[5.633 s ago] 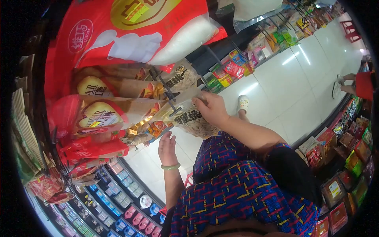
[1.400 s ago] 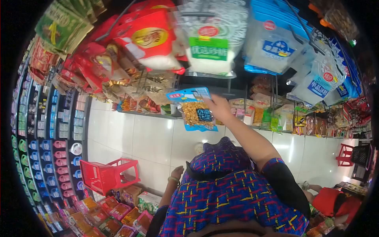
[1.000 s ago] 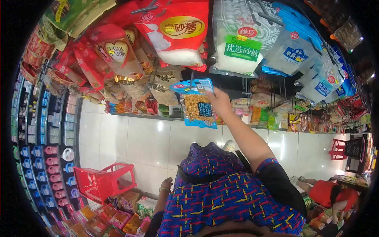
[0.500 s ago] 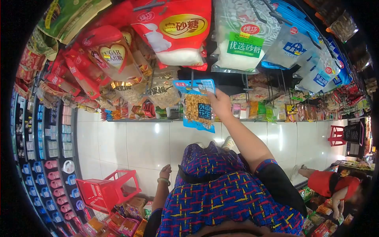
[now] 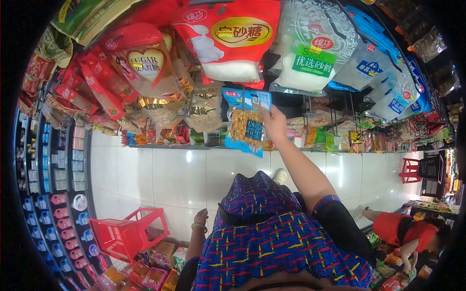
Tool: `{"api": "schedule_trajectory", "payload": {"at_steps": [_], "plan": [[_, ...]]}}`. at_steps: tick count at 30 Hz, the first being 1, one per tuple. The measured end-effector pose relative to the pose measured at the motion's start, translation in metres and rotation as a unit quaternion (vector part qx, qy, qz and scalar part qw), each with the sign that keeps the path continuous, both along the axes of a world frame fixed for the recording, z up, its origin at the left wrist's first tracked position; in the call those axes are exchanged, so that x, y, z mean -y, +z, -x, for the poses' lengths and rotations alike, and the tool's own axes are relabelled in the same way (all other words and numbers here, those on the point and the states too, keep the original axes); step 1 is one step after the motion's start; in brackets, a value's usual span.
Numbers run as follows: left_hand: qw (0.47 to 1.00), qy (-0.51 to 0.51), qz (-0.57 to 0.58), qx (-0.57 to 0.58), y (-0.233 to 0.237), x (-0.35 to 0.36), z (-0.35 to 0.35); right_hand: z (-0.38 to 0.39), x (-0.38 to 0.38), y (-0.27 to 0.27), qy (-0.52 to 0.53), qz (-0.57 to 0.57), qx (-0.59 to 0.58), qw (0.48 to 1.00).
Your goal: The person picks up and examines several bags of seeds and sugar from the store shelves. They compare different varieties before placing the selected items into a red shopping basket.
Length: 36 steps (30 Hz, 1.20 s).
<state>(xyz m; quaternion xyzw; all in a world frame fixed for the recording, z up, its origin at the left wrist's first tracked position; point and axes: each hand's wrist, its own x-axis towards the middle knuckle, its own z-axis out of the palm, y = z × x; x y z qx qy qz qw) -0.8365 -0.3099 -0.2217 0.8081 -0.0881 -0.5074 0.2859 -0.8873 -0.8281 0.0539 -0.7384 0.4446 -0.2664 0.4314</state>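
A blue packet of peanuts (image 5: 246, 127) hangs at a shelf hook, its top edge close under the red sugar bag (image 5: 228, 43). The fingers of my right hand (image 5: 274, 123) are closed on the packet's right edge. Left of the packet are clear bags with tan contents (image 5: 204, 109). To the right hangs a white sugar bag with a green label (image 5: 307, 63). My left hand (image 5: 200, 217) hangs low at my side, over the floor, with a bracelet at the wrist; its fingers are curled and small in view, and whether they hold anything is unclear.
A red plastic stool (image 5: 150, 228) stands at the lower left beside packaged goods. Shelves of pink and blue bottles (image 5: 60, 213) line the far left. At the lower right a person in red (image 5: 388, 228) bends over goods. Another red stool (image 5: 410, 170) stands at the far right.
The peanut packet and my right hand are slightly higher and nearer the hook rail. The view has shifted a little, and the person in red has moved an arm.
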Motion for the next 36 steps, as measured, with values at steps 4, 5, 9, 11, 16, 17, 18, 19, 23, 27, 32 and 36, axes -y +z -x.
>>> {"api": "schedule_trajectory", "payload": {"at_steps": [4, 5, 9, 11, 16, 17, 18, 19, 23, 27, 32, 36], "plan": [[0.978, 0.189, 0.018, -0.092, 0.015, 0.026, -0.008, -0.02, 0.033, -0.014, -0.045, 0.022, -0.046, 0.998], [0.983, 0.172, 0.022, -0.064, 0.025, 0.033, -0.008, -0.025, 0.038, -0.01, -0.062, 0.047, -0.077, 0.994], [0.977, 0.195, 0.039, -0.079, 0.028, 0.035, -0.011, -0.035, 0.063, -0.039, -0.085, -0.045, -0.027, 0.995], [0.977, 0.2, -0.005, -0.078, 0.035, 0.037, -0.01, -0.029, 0.062, -0.078, -0.103, 0.017, 0.048, 0.993], [0.996, -0.029, 0.085, 0.02, -0.015, -0.007, -0.012, 0.051, -0.003, 0.001, 0.192, -0.254, 0.081, 0.945], [0.996, -0.028, 0.082, 0.024, -0.024, -0.01, -0.018, 0.065, -0.016, 0.03, 0.28, -0.282, 0.108, 0.911], [0.94, -0.252, 0.124, 0.195, -0.037, -0.014, -0.027, 0.077, -0.028, 0.058, 0.365, -0.309, 0.135, 0.868], [0.804, -0.459, 0.156, 0.345, -0.042, -0.02, -0.033, 0.088, -0.037, 0.097, 0.395, -0.284, 0.171, 0.857], [0.996, 0.019, -0.004, -0.084, 0.0, 0.039, -0.044, 0.124, -0.068, 0.217, 0.388, -0.327, 0.502, 0.7], [0.993, 0.021, 0.118, 0.001, -0.012, 0.078, -0.063, 0.125, -0.072, 0.267, 0.47, -0.306, 0.52, 0.645], [0.993, 0.046, 0.097, -0.038, 0.043, 0.125, -0.051, 0.132, -0.075, 0.282, 0.514, -0.284, 0.489, 0.645], [0.995, 0.019, 0.068, -0.064, 0.022, 0.096, -0.039, 0.137, -0.077, 0.279, 0.55, -0.239, 0.48, 0.64]]}}
